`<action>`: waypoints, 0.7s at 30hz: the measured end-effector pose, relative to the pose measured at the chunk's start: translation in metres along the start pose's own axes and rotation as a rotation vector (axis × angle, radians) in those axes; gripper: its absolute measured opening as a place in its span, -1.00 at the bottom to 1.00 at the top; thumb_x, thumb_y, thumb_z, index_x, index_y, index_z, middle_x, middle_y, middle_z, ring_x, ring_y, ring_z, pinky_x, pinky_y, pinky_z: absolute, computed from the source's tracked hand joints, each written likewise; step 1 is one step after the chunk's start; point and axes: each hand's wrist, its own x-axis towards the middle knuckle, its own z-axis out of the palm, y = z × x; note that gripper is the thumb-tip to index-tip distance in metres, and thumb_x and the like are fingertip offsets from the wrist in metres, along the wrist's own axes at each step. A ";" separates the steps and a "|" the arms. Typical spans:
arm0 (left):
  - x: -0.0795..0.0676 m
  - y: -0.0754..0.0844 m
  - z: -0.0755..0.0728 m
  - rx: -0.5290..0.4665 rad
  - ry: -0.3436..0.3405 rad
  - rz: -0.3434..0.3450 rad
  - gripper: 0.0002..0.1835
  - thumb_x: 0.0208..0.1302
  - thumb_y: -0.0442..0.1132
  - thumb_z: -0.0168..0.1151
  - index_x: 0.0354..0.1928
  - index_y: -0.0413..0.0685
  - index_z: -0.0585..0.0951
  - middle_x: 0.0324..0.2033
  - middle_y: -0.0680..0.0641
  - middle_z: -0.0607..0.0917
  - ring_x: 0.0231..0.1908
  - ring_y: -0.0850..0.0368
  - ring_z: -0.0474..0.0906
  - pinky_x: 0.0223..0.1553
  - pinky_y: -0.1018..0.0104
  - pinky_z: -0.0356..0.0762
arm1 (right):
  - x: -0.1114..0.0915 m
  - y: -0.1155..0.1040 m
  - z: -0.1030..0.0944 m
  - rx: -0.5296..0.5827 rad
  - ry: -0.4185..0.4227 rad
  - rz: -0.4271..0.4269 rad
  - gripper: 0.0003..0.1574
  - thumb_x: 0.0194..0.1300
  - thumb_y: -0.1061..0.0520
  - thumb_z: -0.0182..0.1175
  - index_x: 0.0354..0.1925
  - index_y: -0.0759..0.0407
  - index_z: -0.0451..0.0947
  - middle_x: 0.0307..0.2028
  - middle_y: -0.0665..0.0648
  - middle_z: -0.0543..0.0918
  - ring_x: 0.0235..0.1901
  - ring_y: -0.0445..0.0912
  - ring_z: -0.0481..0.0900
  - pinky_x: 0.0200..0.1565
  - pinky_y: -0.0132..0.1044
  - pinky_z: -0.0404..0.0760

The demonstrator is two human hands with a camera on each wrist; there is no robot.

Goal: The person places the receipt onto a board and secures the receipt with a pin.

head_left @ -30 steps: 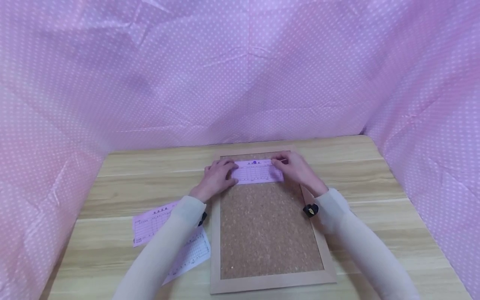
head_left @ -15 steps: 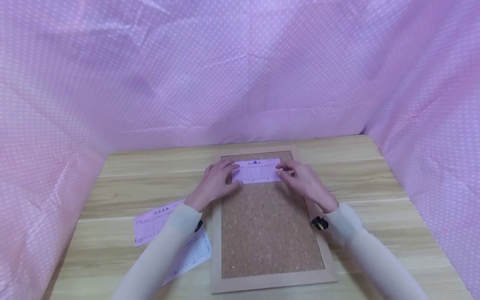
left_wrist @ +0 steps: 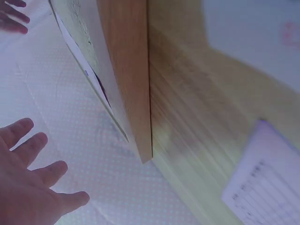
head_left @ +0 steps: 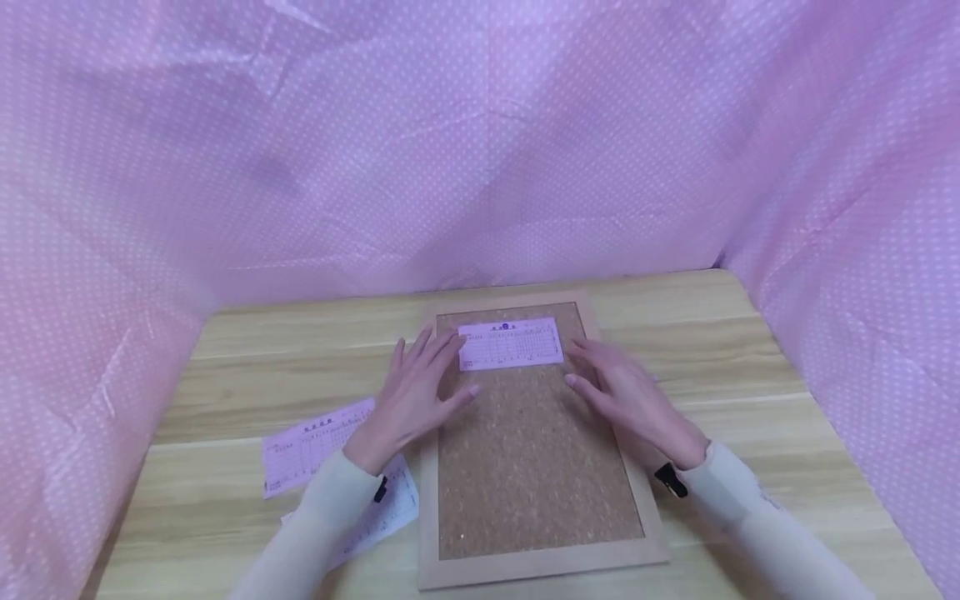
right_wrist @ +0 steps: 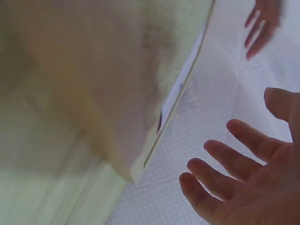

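A pink printed form [head_left: 512, 345] lies near the top of a wood-framed cork board [head_left: 536, 467], with a dark purple pushpin [head_left: 506, 326] at its upper middle. My left hand [head_left: 416, 387] hovers over the board's left frame, fingers spread, fingertips close by the form's left edge. To the right of the form, my right hand [head_left: 630, 392] is held over the board's right side with its fingers loosely extended. In the left wrist view the left hand's fingers [left_wrist: 49, 173] are apart and hold nothing. The right hand's fingers [right_wrist: 229, 164] are likewise spread in the right wrist view.
Left of the board, another pink form [head_left: 307, 450] and a white form [head_left: 390, 508] lie on the wooden table [head_left: 225, 367], partly covered by the left arm. Pink dotted cloth [head_left: 480, 167] hangs behind and at both sides.
Both hands have let go of the pink form's ends and drawn outward and toward the body, their fingers opening. The form stays in place on the board.
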 end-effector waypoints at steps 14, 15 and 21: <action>-0.049 -0.023 -0.019 0.113 0.015 -0.037 -0.03 0.36 0.39 0.14 0.62 0.00 0.18 0.64 -0.05 0.02 0.60 -0.25 -0.17 0.48 -0.44 -0.27 | -0.033 0.022 0.000 -0.232 -0.067 -0.118 -0.22 0.48 -0.14 0.25 0.43 0.31 0.42 0.50 0.35 0.31 0.47 0.43 0.16 0.39 0.35 0.22; -0.052 -0.025 -0.020 0.117 0.014 -0.037 -0.03 0.36 0.38 0.14 0.62 -0.01 0.18 0.65 -0.04 0.00 0.60 -0.26 -0.18 0.48 -0.44 -0.28 | -0.035 0.023 0.001 -0.239 -0.068 -0.123 -0.22 0.47 -0.14 0.26 0.42 0.30 0.43 0.50 0.35 0.31 0.47 0.43 0.17 0.38 0.37 0.23; -0.067 -0.039 -0.022 0.161 0.016 -0.031 -0.02 0.36 0.39 0.13 0.61 -0.06 0.20 0.64 -0.10 0.00 0.59 -0.33 -0.15 0.45 -0.49 -0.26 | -0.044 0.030 0.006 -0.279 -0.090 -0.136 -0.18 0.44 -0.19 0.27 0.43 0.28 0.43 0.49 0.33 0.33 0.47 0.43 0.18 0.35 0.41 0.24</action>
